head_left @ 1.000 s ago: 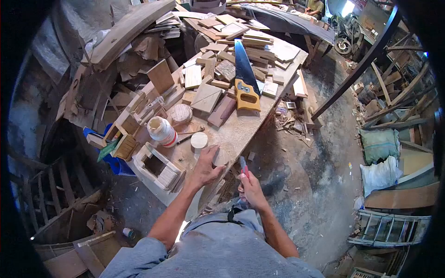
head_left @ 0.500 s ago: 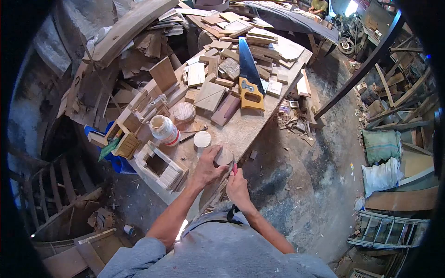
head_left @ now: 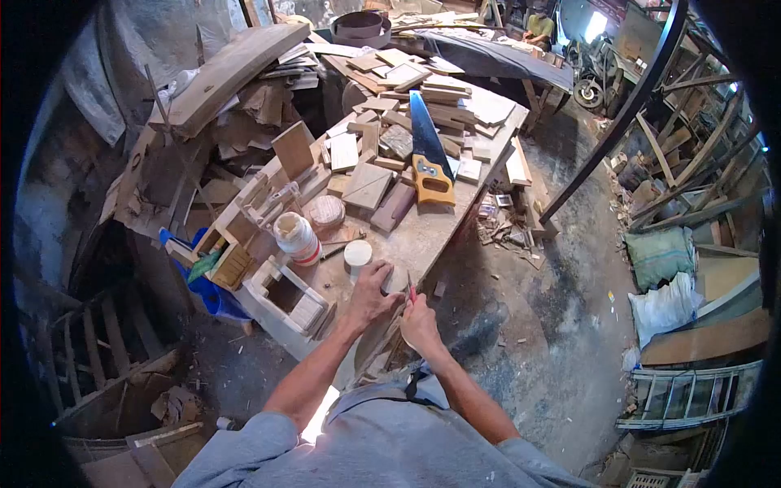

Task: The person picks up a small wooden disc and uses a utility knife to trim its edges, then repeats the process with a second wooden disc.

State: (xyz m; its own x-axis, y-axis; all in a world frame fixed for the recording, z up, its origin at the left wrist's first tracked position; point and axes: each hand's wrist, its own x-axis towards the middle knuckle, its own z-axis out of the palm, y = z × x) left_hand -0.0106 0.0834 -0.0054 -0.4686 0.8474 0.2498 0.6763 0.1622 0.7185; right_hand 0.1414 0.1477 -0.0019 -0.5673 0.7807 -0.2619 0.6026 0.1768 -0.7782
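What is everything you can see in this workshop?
table: one, pale brown, centre
wood pieces: many, tan, heaped on table
saw: one, blue blade, yellow handle, on heap
jar: one, white and red, table's left side
hollow frame: one, pale, near left corner
sacks: two, green and white, right
motorcycle wheel: one, dark, far right
co-worker: one, yellowish top, background
disc: one, pale, at left hand
knife: one, red, in right hand
left hand, right hand: one each, bare, table's near edge

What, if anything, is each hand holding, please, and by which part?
The right hand grips a red-handled cutting tool by its handle; the left hand holds a pale round piece by its edge.
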